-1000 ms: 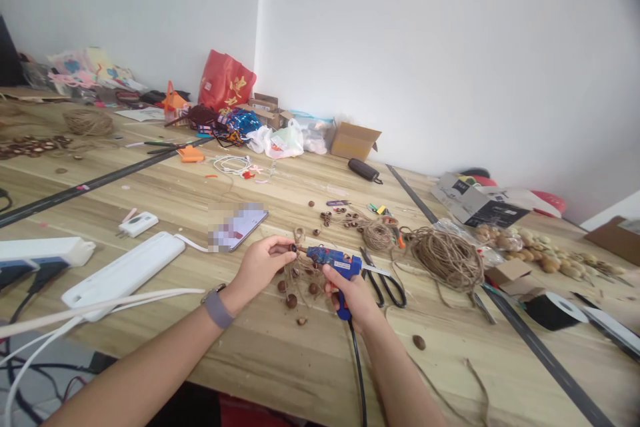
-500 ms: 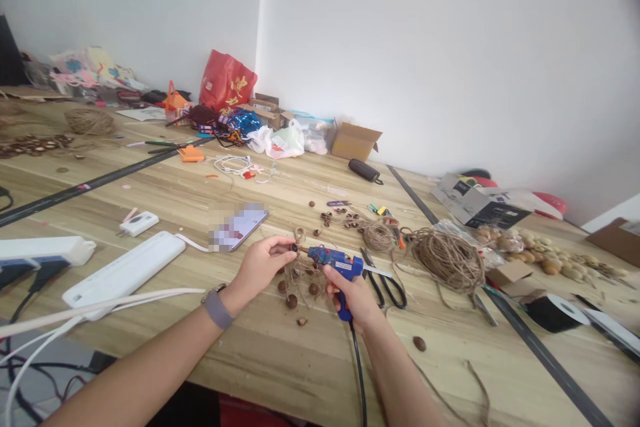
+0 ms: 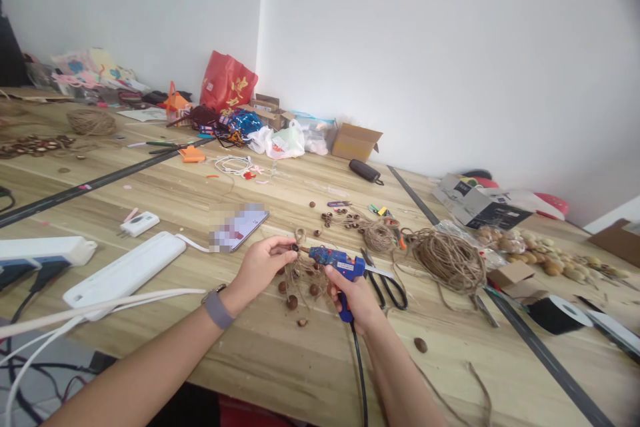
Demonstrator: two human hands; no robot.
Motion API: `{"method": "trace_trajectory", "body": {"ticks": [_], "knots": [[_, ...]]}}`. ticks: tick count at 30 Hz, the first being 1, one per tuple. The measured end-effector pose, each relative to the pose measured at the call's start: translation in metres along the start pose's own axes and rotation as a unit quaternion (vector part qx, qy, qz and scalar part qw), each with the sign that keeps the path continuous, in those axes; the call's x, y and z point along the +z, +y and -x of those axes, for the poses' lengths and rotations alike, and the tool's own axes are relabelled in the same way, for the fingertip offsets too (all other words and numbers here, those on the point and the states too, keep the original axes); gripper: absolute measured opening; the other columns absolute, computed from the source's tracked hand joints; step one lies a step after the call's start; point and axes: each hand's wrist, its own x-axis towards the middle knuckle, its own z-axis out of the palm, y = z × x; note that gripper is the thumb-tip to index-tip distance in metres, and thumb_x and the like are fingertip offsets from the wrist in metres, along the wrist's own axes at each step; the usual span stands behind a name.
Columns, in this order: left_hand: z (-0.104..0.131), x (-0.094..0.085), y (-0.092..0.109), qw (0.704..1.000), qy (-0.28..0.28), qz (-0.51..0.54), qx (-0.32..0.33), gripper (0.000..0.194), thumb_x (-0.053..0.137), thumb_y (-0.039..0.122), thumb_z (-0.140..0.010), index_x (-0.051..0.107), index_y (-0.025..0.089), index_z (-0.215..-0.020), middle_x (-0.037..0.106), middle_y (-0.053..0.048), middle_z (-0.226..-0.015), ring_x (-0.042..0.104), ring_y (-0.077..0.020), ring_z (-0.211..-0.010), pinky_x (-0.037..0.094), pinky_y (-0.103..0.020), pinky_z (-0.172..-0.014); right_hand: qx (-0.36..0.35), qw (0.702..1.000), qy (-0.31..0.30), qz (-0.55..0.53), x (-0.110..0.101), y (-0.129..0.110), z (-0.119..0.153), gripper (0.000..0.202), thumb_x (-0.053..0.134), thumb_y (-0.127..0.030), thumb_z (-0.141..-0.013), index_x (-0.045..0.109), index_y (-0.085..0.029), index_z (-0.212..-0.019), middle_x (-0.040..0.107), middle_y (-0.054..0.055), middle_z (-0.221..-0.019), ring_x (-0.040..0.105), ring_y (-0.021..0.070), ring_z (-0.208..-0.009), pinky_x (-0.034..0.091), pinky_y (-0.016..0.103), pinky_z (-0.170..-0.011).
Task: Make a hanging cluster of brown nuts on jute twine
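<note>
My right hand [image 3: 351,290] is closed round the handle of a blue hot glue gun [image 3: 341,261], with a pale glue stick [image 3: 379,271] poking from its back. The gun's nozzle points left, close to a small dark brown nut shell [image 3: 295,248] that my left hand [image 3: 269,261] pinches between thumb and fingers. Whether nozzle and shell touch, I cannot tell. Beneath them on the table lies a tangle of jute twine [image 3: 300,273] with several round brown nuts [image 3: 291,301] among it. Black-handled scissors [image 3: 385,283] lie just right of the gun.
Left of my hands are a phone [image 3: 243,227] and a white power strip [image 3: 125,273]. A big coil of twine [image 3: 447,259] and a smaller ball of twine [image 3: 379,236] lie to the right. The gun's black cord [image 3: 360,373] runs down over the table's front edge.
Almost nothing differs. The glue gun and my right hand have shifted very slightly to the right; my left hand keeps the nut shell in the same place.
</note>
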Motion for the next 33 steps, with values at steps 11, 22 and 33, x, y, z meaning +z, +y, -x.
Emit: {"method": "trace_trajectory", "body": {"ticks": [11, 22, 33], "knots": [[0.0002, 0.0003, 0.0000, 1.000, -0.002, 0.023, -0.006, 0.034, 0.077, 0.027, -0.065, 0.072, 0.016, -0.097, 0.078, -0.007, -0.086, 0.072, -0.0222, -0.083, 0.055, -0.034, -0.079, -0.010, 1.000, -0.004, 0.006, 0.0008, -0.0015, 0.0029, 0.059, 0.076, -0.068, -0.060, 0.048, -0.018, -0.045, 0.047, -0.005, -0.041, 0.038, 0.0042, -0.033, 0.031, 0.019, -0.035], [-0.0001, 0.0007, -0.0003, 1.000, -0.003, 0.027, -0.007, 0.035, 0.077, 0.028, -0.065, 0.071, 0.016, -0.097, 0.077, -0.007, -0.088, 0.072, -0.0221, -0.084, 0.055, -0.035, -0.080, -0.020, 1.000, -0.003, 0.009, 0.0025, -0.0051, 0.0066, 0.060, 0.076, -0.069, -0.060, 0.046, -0.019, -0.045, 0.045, -0.005, -0.041, 0.037, 0.0047, -0.034, 0.032, 0.019, -0.036], [0.0008, 0.0007, -0.0002, 1.000, 0.000, 0.014, 0.003, 0.033, 0.077, 0.028, -0.066, 0.072, 0.017, -0.097, 0.078, -0.007, -0.090, 0.072, -0.0239, -0.088, 0.055, -0.036, -0.082, -0.024, 1.000, -0.002, 0.008, 0.0013, -0.0035, 0.0054, 0.060, 0.076, -0.069, -0.061, 0.048, -0.020, -0.044, 0.046, -0.004, -0.042, 0.037, 0.0056, -0.035, 0.031, 0.021, -0.036]]}}
